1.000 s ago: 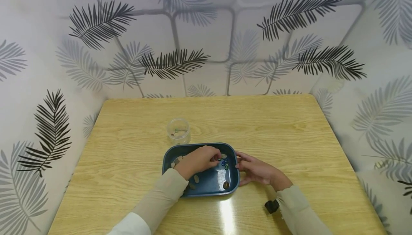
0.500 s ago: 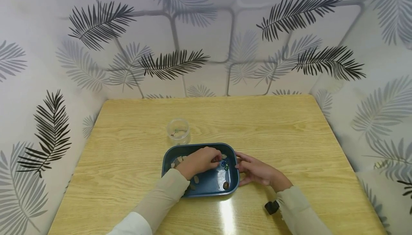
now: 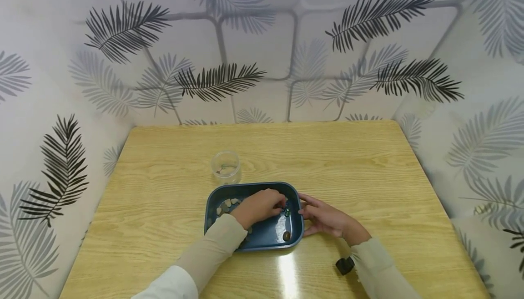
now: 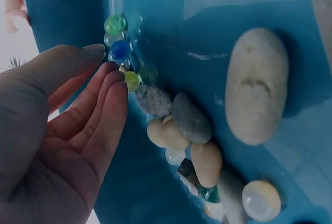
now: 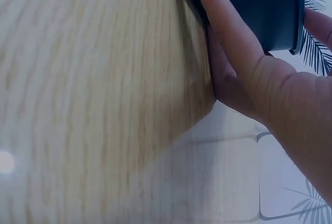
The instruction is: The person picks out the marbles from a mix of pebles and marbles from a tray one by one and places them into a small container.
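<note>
A dark blue tray (image 3: 262,247) lies on the table, with stones and glass marbles in it. My left hand (image 3: 262,205) reaches into its right half; in the left wrist view, the thumb and fairly straight fingers are apart beside a blue marble (image 4: 120,50), a green marble (image 4: 114,25) and a yellow marble (image 4: 132,81). Nothing shows held between them. At the tray's right end, my right hand (image 3: 325,217) rests its spread fingers against the outer wall and rim. Several stones (image 4: 192,117) line the tray's edge, and a large pale stone (image 4: 257,86) lies apart.
Behind the tray stands a clear round container (image 3: 226,168) with a few small things inside. A brown round stone (image 3: 286,235) lies in the tray's near right corner. A black device (image 3: 345,265) sits by the right cuff. Patterned walls (image 3: 262,53) surround the wooden table (image 3: 348,162).
My left hand has moved slightly right in the tray, from short of the marbles to over them, and uncovers more stones at the left. The right hand stays at the tray's end.
</note>
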